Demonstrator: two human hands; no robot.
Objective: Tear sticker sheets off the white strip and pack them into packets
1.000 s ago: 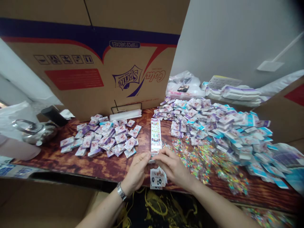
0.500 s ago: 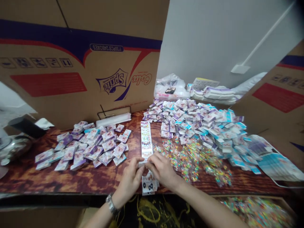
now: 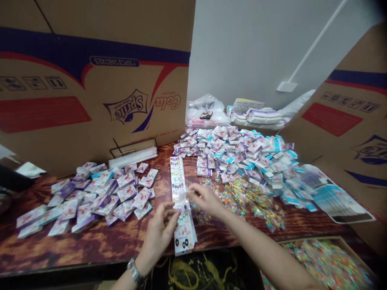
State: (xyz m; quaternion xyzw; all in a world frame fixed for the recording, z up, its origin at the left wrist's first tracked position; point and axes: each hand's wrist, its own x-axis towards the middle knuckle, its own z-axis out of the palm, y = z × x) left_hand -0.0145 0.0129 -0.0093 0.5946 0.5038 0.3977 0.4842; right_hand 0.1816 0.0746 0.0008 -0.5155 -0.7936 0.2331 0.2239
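A stack of long white paper strips (image 3: 183, 235), printed with rows of small coloured pictures, lies lengthwise in front of me on the table. My left hand (image 3: 160, 229) is at the left edge of the strips, its fingers loosely curled and the thumb apart from them; nothing shows between them. Over the strips' right side, my right hand (image 3: 205, 199) pinches a small pale piece of paper (image 3: 182, 197), blurred at the fingertips. Small clear packets of coloured candy (image 3: 238, 197) lie right of that hand. Small white and purple boxes (image 3: 127, 192) are heaped to the left.
A larger heap of small boxes (image 3: 242, 149) covers the back right. Flat blue-white cartons (image 3: 338, 199) lie beyond it. Big cardboard boxes (image 3: 121, 80) stand behind and at the right. An open carton of candy packets (image 3: 329, 262) sits below the table's front edge.
My hands were together over the middle of the strips; now they are apart, the right one farther up and right with the pale piece. The camera view has turned right.
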